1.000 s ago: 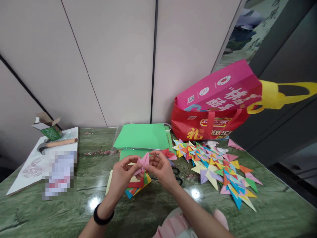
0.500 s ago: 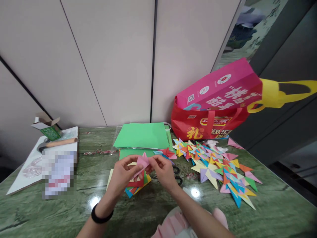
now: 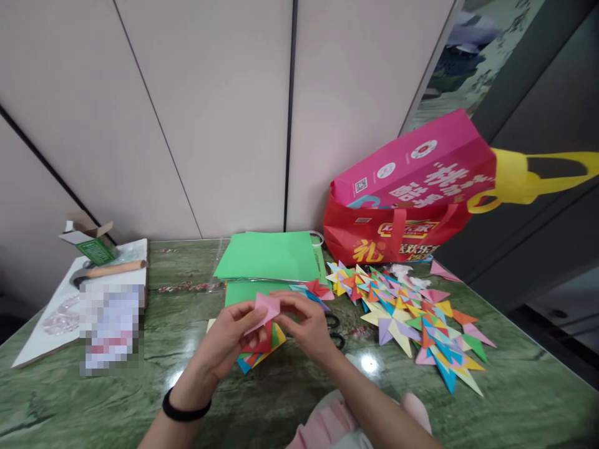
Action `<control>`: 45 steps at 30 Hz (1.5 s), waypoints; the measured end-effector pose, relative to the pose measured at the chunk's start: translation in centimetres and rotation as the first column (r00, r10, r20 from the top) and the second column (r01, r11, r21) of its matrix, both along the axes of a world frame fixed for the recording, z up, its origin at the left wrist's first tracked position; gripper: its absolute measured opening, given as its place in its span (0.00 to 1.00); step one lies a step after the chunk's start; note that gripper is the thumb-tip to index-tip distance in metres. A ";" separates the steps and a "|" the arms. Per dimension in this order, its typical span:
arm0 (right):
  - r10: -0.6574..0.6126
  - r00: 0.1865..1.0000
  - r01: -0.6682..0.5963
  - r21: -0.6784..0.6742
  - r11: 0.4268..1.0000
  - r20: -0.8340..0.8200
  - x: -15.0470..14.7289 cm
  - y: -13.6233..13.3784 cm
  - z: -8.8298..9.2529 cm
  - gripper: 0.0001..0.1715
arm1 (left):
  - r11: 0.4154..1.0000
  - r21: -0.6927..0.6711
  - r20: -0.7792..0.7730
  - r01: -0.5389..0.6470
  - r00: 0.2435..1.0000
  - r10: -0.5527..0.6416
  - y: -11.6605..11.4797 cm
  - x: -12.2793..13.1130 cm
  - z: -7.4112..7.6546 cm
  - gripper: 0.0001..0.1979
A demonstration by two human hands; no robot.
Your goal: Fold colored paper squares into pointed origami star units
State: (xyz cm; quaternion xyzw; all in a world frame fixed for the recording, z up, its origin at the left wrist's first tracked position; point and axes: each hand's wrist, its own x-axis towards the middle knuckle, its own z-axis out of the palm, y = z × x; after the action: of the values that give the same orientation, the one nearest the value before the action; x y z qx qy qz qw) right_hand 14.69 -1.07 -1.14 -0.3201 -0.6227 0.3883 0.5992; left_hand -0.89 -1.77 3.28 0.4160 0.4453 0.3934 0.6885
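Note:
A small folded piece of pink paper (image 3: 267, 310) is pinched between the thumb and fingers of my left hand (image 3: 228, 329). My right hand (image 3: 306, 324) comes in from the right, its bent fingers at the paper's right edge; the fingertips are partly behind it. Under my hands lie small sheets of coloured paper (image 3: 267, 357) in red, yellow, blue and green. Just behind are larger green sheets (image 3: 269, 254) in clear wrapping. A few folded red and blue pieces (image 3: 318, 292) sit beyond my right hand.
Many folded paper points (image 3: 397, 305) spread over the right of the green table (image 3: 187, 365). A red bag (image 3: 365, 227) holding a pink box (image 3: 421, 159) stands behind them. Black scissors handles (image 3: 336, 330) show beside my right wrist. At left, a hammer-like tool (image 3: 116, 269) and a small green box (image 3: 99, 248) rest on a white board (image 3: 28, 349).
The pink paper has turned, from a point facing up to a flatter squarish face. My left wrist has shifted slightly left and my right fingers have moved along the paper's edge.

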 end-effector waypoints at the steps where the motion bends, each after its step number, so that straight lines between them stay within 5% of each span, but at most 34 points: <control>1: -0.018 1.000 0.017 -0.021 1.000 -0.018 -0.1 0.0 -0.1 0.10 | 1.000 0.013 -0.015 -0.016 1.000 0.016 -0.1 0.0 0.0 0.13; 11: -0.226 0.972 0.211 0.176 0.962 0.069 0.2 0.1 0.0 0.05 | 0.919 0.358 -0.112 -0.166 0.969 0.218 -0.2 0.2 0.3 0.07; 19: -0.211 0.971 0.185 0.203 0.962 0.116 0.3 -0.2 0.3 0.09 | 0.834 0.518 -0.170 -0.192 0.932 0.321 0.2 -0.2 -0.1 0.04; 29: -0.180 0.977 0.156 0.200 0.967 0.110 0.4 -0.5 0.7 0.05 | 0.804 0.586 -0.251 -0.103 0.920 0.300 -0.2 0.0 0.6 0.04; 36: -0.194 0.972 0.165 0.203 0.965 0.130 0.4 -0.7 0.7 0.04 | 0.805 0.538 -0.187 -0.250 0.896 0.404 -0.4 -0.2 0.9 0.10; 45: -0.160 0.981 0.150 0.095 0.984 0.107 0.3 -0.6 0.8 0.06 | 0.781 0.575 -0.192 -0.243 0.888 0.418 -0.4 -0.4 1.0 0.04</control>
State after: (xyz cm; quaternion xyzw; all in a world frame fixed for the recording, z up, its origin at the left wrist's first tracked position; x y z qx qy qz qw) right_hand 15.01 -1.67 -0.34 -0.3631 -0.6454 0.2939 0.6043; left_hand -1.27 -2.16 4.24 0.5618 0.4863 0.5476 0.3848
